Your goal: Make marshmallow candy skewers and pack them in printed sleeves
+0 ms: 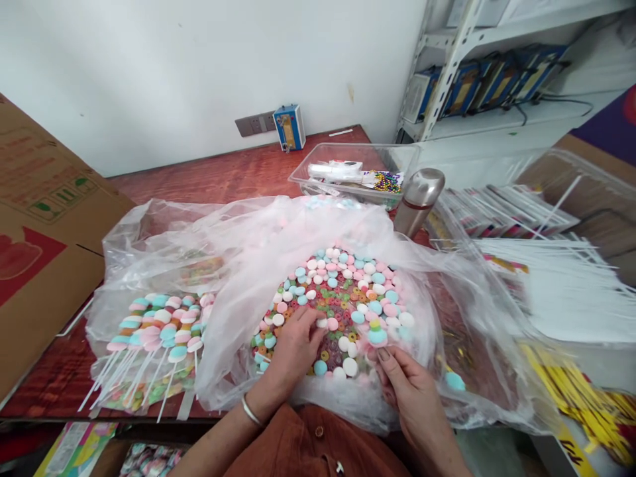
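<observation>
In the head view, my left hand (294, 346) reaches into a clear plastic bag (233, 331), its index finger and thumb closed around a small white marshmallow (322, 323). Pink, white and blue button-shaped marshmallows (350, 367) lie there among ring-shaped gummies (332, 351). At the bag's near right side, my right hand (410, 391) pinches a candy skewer (377, 334). A blue marshmallow and green and yellow gummies show at its top; fingers hide its stick. Several filled candy skewers (154, 328) with white sticks lie together on the plastic to the left.
A steel flask (420, 202) stands behind the bag, beside a clear bin (318, 173). White sticks (556, 285) fill a larger tub at right, with yellow twist ties (576, 397) nearer. A cardboard box (44, 218) borders the left. A blue device (289, 127) sits against the wall.
</observation>
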### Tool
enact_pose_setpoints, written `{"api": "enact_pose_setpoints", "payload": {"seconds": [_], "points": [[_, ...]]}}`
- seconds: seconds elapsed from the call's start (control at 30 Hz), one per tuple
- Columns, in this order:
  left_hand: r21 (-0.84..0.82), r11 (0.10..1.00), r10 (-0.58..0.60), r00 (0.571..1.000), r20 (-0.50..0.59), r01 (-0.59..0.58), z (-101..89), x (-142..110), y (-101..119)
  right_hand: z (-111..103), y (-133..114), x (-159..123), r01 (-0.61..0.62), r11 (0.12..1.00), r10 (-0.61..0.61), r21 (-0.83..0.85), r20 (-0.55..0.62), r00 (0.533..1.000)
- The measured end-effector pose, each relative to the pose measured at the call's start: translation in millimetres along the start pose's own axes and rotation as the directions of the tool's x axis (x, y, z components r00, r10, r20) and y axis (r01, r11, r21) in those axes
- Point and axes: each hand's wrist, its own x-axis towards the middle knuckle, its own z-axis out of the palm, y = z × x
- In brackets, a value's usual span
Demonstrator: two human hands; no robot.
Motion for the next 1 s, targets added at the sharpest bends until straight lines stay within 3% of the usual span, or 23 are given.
{"api": "enact_pose_setpoints", "payload": {"seconds": [0.13,0.27,0.33,0.47,0.8,1.0], "points": [[-0.058,0.998,0.01,1.0,0.026,-0.008,5.6,11.1,-2.6,-0.8,0.0,0.2,0.004,1.0,-0.004,-0.004,-0.002,1.0],[-0.186,0.968,-0.179,0.984,-0.021,0.172,2.5,6.1,-9.7,-1.7,2.1,0.3,0.005,1.0,-0.005,-0.007,-0.015,1.0],[-0.175,0.966,-0.203,0.978,-0.046,0.192,-0.8,1.8,-12.0,-1.9,3.7,1.1,0.006,1.0,-0.006,-0.015,-0.012,1.0],[-0.061,0.992,-0.113,0.993,-0.042,0.11,-1.3,-4.4,-10.1,-1.4,5.4,3.8,0.017,0.999,-0.017,-0.052,0.001,1.0],[-0.005,0.999,0.031,0.999,0.006,-0.031,10.9,7.2,-2.2,-1.2,4.2,3.6,0.017,0.998,-0.017,-0.057,-0.006,1.0],[0.026,0.998,0.052,0.997,0.048,-0.053,15.6,12.1,-3.8,-0.4,4.7,4.6,0.029,0.996,-0.03,-0.08,-0.011,1.0]]}}
